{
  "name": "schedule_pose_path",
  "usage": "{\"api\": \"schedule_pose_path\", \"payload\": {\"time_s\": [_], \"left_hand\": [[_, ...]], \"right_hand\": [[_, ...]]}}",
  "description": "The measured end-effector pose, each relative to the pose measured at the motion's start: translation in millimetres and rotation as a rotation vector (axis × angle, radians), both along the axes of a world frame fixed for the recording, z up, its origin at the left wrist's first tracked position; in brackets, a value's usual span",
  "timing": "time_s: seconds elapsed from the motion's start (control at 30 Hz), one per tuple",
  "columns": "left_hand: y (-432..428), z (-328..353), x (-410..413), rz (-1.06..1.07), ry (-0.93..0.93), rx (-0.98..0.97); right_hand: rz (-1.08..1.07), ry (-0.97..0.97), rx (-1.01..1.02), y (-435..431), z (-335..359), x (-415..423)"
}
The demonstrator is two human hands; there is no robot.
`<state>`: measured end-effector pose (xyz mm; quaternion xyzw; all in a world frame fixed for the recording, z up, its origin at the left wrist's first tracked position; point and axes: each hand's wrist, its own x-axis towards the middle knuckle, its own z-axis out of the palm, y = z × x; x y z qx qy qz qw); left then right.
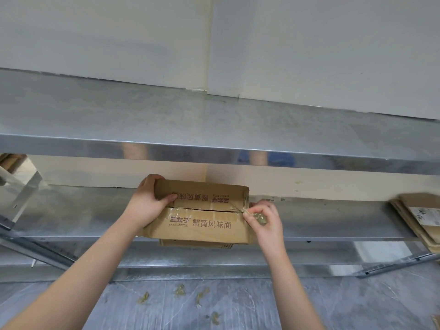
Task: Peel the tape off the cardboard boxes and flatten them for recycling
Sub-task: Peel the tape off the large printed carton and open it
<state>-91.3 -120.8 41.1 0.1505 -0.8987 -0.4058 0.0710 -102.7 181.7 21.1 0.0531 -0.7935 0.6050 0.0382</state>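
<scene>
Quick note on where I'm at. The box (200, 210) sits right between the two hands, on the metal shelf (71, 210), with its long axis running left to right, hand to hand. The centre seam (202, 209) runs the same way, so the tape on it does too.

Left hand (147, 201) is clamped on the left end of the box, thumb flat on the top face and fingers curled over the far edge. Right hand (264, 220) is at the opposite end, pinching a crumpled wad of clear tape (258, 216) just where the seam meets the right edge. So the right hand is the one on the tape and the left is only the anchor.

My read: the strip's free end is at the right, and the rest lies toward the left hand. I'd pull back along the seam toward the left hand, low and flat, while the left keeps the box from sliding. Yanking off to the right would probably just drag the box.

There's a second piece of cardboard (197, 244) under the box, near side. Well out past the right hand is a flattened stack (419, 217), and below the hands tape scraps (179, 290) lie on the floor.
</scene>
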Motion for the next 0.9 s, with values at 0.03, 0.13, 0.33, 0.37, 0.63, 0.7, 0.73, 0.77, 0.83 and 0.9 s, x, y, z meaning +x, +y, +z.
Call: {"api": "schedule_pose_path", "payload": {"time_s": [0.03, 0.13, 0.33, 0.37, 0.63, 0.7, 0.73, 0.77, 0.83, 0.9], "left_hand": [[2.0, 0.5, -1.0, -0.001, -0.003, -0.005], [5.5, 2.4, -4.6, -0.005, -0.02, -0.009], [3.5, 2.3, -2.0, -0.009, -0.029, -0.009], [3.1, 2.7, -2.5, -0.009, -0.03, -0.006], [4.4, 1.7, -8.4, -0.036, -0.051, -0.021], [5.3, 0.9, -8.1, -0.024, -0.048, -0.007], [4.9, 0.6, -8.4, -0.017, -0.048, -0.005], [4.8, 0.4, -8.4, -0.012, -0.046, -0.006], [5.0, 0.4, -8.3, -0.007, -0.037, -0.014], [5.9, 0.3, -7.4, -0.004, -0.029, -0.019]], "right_hand": [[0.01, -0.002, -0.02, 0.4, 0.6, 1.0], [0.02, -0.036, -0.095, 3.2, -2.1, 0.6], [-0.003, -0.153, -0.313, -0.8, -5.1, 5.4], [-0.017, -0.135, -0.258, -0.7, -2.4, 6.5], [-0.089, -0.143, 0.018, 0.1, 19.6, -0.5], [-0.113, -0.233, -0.109, -2.6, 23.0, -1.5], [-0.113, -0.259, -0.152, -3.9, 24.1, -2.7], [-0.106, -0.281, -0.186, -4.6, 24.9, -3.7], [-0.082, -0.312, -0.233, -5.1, 26.2, -5.0], [-0.049, -0.329, -0.244, -3.7, 26.7, -5.9]]}}
